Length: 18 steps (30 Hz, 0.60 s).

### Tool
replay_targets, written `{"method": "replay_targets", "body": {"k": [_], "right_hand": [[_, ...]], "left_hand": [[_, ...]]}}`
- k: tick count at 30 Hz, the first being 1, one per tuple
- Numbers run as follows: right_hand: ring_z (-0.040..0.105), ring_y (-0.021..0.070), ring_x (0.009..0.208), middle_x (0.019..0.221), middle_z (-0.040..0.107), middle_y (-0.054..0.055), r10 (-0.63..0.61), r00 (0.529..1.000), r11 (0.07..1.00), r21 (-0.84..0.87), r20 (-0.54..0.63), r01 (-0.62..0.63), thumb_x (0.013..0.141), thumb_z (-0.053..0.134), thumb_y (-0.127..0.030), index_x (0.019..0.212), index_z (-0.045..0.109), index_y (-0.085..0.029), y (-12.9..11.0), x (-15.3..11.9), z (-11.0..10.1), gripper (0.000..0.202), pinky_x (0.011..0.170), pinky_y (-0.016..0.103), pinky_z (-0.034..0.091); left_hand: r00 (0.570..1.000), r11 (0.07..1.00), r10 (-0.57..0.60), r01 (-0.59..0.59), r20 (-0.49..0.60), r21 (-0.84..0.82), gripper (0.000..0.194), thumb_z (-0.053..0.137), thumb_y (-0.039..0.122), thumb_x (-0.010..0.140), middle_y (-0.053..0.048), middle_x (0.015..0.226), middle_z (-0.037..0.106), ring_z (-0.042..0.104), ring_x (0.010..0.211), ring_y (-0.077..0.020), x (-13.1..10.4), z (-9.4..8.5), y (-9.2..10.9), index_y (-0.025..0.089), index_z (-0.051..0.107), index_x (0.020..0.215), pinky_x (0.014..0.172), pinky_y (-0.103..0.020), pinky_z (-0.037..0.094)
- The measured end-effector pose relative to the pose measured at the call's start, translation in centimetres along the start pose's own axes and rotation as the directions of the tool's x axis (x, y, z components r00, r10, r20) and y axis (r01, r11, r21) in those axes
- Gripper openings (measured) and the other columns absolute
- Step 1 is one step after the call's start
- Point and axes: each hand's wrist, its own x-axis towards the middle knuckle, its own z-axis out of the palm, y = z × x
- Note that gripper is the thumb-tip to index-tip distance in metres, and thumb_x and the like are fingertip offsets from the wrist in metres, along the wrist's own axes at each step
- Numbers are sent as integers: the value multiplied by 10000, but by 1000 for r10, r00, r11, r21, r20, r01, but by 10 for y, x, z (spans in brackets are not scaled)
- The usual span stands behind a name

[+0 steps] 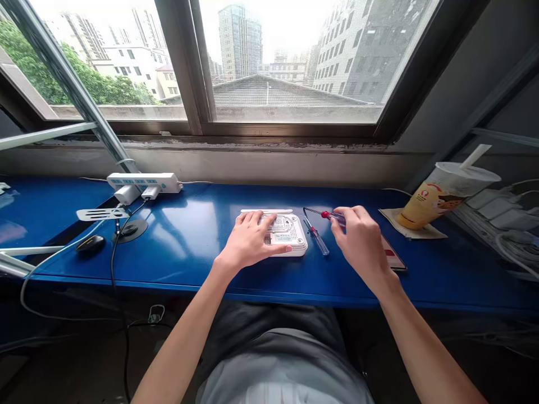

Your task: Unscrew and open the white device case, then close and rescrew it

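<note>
My left hand lies with fingers spread on a white router, which rests underside up with its label and vent holes showing. A thin white antenna runs along the router's far edge. To the right, my right hand is closed around the handle of a screwdriver with a red collar. Its dark shaft points left, above the desk and beyond the router's right side. A second screwdriver, with a clear bluish handle, lies on the desk between the router and my right hand.
Right of my hand, a phone-like flat object lies partly hidden on the blue desk. A drink cup with a straw leans on a napkin. Left are a power strip, a black mouse, a metal stand and cables.
</note>
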Motion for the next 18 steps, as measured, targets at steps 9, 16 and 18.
{"method": "replay_targets", "body": {"k": [9, 16, 18], "right_hand": [[765, 290, 973, 1159, 741, 118, -79, 885, 954, 222, -458, 201, 1027, 704, -414, 1248, 683, -223, -19, 18, -18, 293, 645, 352, 668], [802, 281, 877, 1105, 789, 70, -81, 935, 893, 392, -347, 222, 1007, 735, -477, 1262, 678, -270, -24, 16, -46, 334, 543, 325, 635], [811, 290, 891, 1107, 808, 64, -49, 953, 887, 425, -298, 178, 1008, 724, -508, 1274, 676, -278, -23, 12, -50, 355, 565, 335, 648]], "left_hand": [[1000, 1000, -13, 13, 6, -10, 1014, 505, 917, 877, -179, 1638, 483, 399, 1537, -400, -1, 1, 0, 235, 481, 1627, 1279, -592, 284], [1000, 1000, -12, 12, 10, -28, 1076, 457, 966, 847, -187, 1643, 477, 408, 1528, -414, -1, 1, -2, 238, 468, 1638, 1278, -610, 274], [1000, 1000, -2, 2, 1, -18, 1060, 468, 954, 856, -192, 1626, 492, 418, 1519, -414, -1, 2, -3, 231, 475, 1631, 1274, -608, 279]]}}
